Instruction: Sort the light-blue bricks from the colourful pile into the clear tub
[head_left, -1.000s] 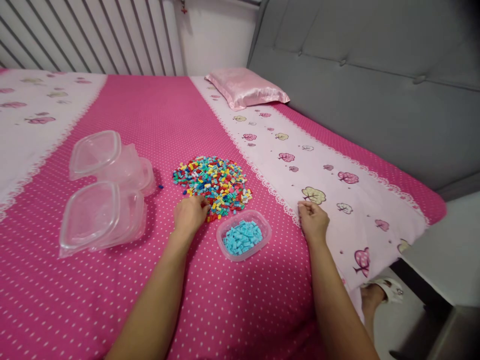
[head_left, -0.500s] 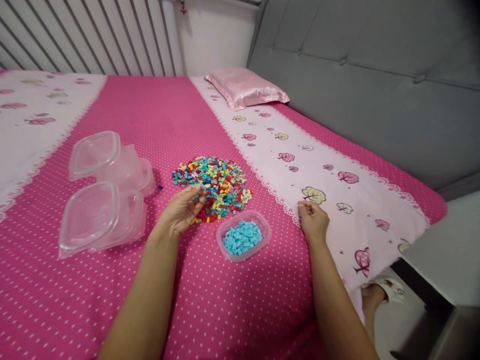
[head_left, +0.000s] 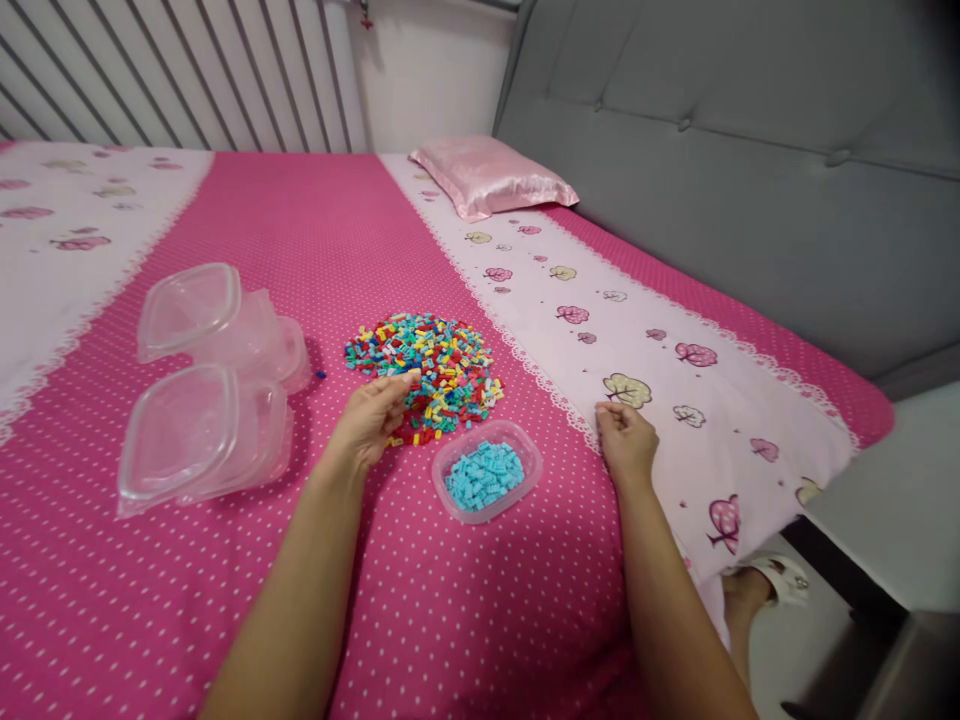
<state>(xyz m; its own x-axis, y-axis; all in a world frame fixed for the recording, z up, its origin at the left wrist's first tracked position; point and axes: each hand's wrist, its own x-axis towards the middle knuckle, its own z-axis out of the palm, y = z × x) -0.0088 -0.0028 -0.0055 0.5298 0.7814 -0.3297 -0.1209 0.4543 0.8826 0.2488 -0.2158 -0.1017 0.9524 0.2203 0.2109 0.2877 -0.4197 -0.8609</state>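
A mixed heap of small toy building bricks [head_left: 442,350] in many colours lies on the pink bedspread. Over its near left edge is my left hand [head_left: 373,412], thumb and fingertips pinched together; whatever is between them is too small to make out. Just in front of the heap, a clear plastic tub [head_left: 487,516] holds light blue bricks [head_left: 486,475]. My right hand [head_left: 628,438] rests on the white printed band of the bedspread, right of the tub. Its fingers are curled closed, and their inside is hidden.
Two groups of nested clear plastic containers, one nearer [head_left: 184,435] and one farther [head_left: 193,305], lie on their sides at the left. A single dark blue brick [head_left: 321,374] lies beside them. A pink pillow [head_left: 491,175] rests by the grey headboard [head_left: 720,170].
My left hand has shifted slightly right over the heap, and its fingers have drawn closer together. The right hand and the tub stay where they were.
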